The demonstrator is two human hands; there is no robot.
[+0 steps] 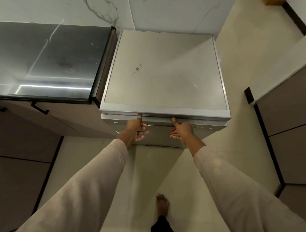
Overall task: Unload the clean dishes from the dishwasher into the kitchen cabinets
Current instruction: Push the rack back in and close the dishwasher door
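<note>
Brushed steel dishwasher point(164, 71), one, freestanding, at 12 o'clock ahead of the person, its back to the marble-look wall point(149, 14). The flat top bears a small brown stain point(137, 68) toward 10 o'clock of its centre. Door point(159, 137) upright against the body; contents hidden behind it. Handle point(159, 120), one, a dark horizontal strip along the door's upper edge.

Left hand point(136, 130): thumb laid upward on the handle, fingers curled in beneath it, gripping near its 9 o'clock end. Right hand point(181, 131): thumb likewise touching the handle, further toward 3 o'clock. Its fingers are loosely bent below, and whether they hook the handle cannot be told. The hands are apart, with a bare stretch of handle between them. Sleeves point(92, 173), two, pale beige, reaching the wrists.

Counter point(49, 63), one, dark and glossy, at 10 o'clock, just beside the dishwasher's 9 o'clock side. Cabinet fronts point(58, 119) below it, brown, closed, contents not visible. Black pulls point(39, 108), two seen, the second cut by the frame edge. Further cabinets point(284, 132) at 3 o'clock, closed, well apart from the dishwasher across a strip of floor point(149, 173), which is pale tile. Bare foot point(162, 203), one, at 6 o'clock, on the tiles between the forearms. Wooden object point(273, 2) at 1 o'clock, cut by the frame edge, with too little showing to identify.
</note>
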